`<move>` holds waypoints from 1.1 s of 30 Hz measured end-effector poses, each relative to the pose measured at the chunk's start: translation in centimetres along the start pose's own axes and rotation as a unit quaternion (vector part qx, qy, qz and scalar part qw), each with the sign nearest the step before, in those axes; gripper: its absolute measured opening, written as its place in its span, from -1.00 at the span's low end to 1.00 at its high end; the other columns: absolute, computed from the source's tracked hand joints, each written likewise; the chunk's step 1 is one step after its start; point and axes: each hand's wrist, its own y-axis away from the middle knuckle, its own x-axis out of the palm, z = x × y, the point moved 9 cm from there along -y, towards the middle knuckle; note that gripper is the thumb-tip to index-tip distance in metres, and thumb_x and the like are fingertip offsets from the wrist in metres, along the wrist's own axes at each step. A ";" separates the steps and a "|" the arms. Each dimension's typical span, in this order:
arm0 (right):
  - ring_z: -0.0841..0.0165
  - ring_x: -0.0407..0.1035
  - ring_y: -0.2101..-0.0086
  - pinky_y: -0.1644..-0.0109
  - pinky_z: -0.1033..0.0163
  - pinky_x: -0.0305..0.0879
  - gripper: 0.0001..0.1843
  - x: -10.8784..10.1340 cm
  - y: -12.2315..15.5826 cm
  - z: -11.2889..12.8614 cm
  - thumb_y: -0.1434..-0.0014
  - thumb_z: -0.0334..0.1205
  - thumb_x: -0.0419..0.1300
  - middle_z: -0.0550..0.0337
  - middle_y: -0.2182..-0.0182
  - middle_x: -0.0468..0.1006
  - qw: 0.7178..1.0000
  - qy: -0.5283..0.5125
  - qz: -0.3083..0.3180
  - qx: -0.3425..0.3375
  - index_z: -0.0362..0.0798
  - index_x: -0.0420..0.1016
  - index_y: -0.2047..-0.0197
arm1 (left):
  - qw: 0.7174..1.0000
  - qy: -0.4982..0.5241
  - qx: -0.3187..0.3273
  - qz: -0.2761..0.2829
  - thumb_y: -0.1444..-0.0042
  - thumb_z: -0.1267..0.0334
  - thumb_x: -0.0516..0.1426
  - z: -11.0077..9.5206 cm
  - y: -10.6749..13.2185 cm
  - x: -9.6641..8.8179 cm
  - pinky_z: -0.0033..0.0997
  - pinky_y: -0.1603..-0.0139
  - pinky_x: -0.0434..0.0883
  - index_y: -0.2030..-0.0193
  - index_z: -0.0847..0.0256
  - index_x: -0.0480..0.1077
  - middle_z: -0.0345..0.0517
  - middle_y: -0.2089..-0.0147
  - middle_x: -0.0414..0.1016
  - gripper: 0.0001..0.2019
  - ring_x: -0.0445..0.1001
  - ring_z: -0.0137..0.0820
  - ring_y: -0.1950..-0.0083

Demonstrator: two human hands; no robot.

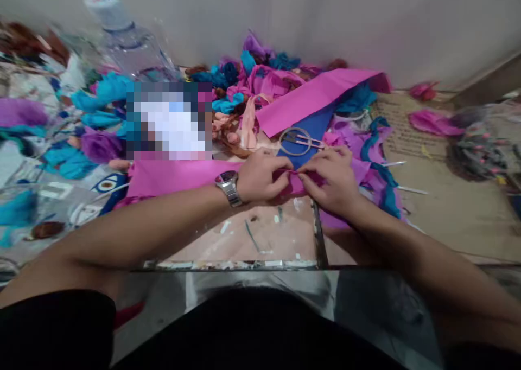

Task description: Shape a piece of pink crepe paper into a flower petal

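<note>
A long strip of pink crepe-like paper [179,174] runs under my left forearm toward the middle of the table. My left hand [262,177], with a metal watch [228,185] on its wrist, pinches the strip's right part between thumb and fingers. Close beside it, my right hand [334,179] pinches the same pink edge, fingertips almost meeting the left ones. Just beyond both hands, a thin round ring [295,141] with slim prongs across it rests on a dark blue sheet [321,123]. Another pink strip [321,100] slants behind that.
A clear plastic bottle [134,47] with a white cap stands at the back left. Crumpled blue [67,161] and purple paper pieces [100,144] crowd the left side. Brown cardboard [448,196] lies at right, with a dark bundle [474,147] on it. A pixelated patch hides something left of centre.
</note>
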 end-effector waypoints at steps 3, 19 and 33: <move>0.23 0.59 0.05 -0.36 -0.11 0.08 -0.89 -0.2 -0.1 0.1 -0.55 -0.18 0.32 0.30 0.20 0.80 1.000 -0.004 0.007 -0.001 0.11 0.71 0.03 | 1.000 0.013 -0.004 -0.010 -0.35 0.16 0.12 0.1 0.1 -0.1 -0.06 -0.22 0.49 0.02 0.12 0.74 -0.11 0.11 0.83 -0.67 0.71 -0.19 0.11; 0.24 0.60 0.09 -0.34 -0.12 0.14 -0.90 -0.8 -0.3 0.7 -0.50 -0.25 0.37 0.34 0.22 0.80 0.999 -0.022 -0.016 -0.023 0.11 0.70 0.11 | 0.993 0.111 -0.003 -0.047 -0.18 0.32 0.12 -0.2 -0.2 -1.2 -0.29 0.10 0.39 0.20 0.14 0.42 -0.16 0.26 0.58 -0.93 0.48 -0.35 0.24; 0.22 0.61 0.07 -0.38 -0.14 0.11 -0.86 -0.2 -0.3 0.2 -0.55 -0.12 0.34 0.26 0.18 0.83 1.000 -0.006 0.016 0.007 0.10 0.73 0.06 | 0.982 0.168 0.042 -0.069 -0.36 0.28 0.19 -0.8 -0.2 -0.9 -0.39 0.06 0.50 0.07 0.19 0.53 -0.13 0.14 0.67 -0.90 0.61 -0.41 0.15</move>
